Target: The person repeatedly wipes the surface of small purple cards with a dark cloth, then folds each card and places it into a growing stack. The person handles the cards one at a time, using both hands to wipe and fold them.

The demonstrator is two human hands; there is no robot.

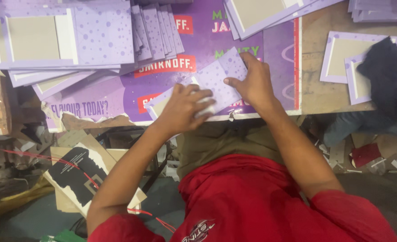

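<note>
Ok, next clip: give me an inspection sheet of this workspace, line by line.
Surface: wooden table partly covered by a large purple printed sheet.
Job's things: small lilac dotted card lying flat on the sheet.
Clutter: stacks of lilac dotted cards upper left, more cards at right, dark cloth on them.
Hands: left hand pressing a white wad onto the card; right hand holding the card's far edge down.
Cables: thin red strands below the table.
Surroundings: torn cardboard and paper scraps on the floor; the person wears a red shirt.
</note>
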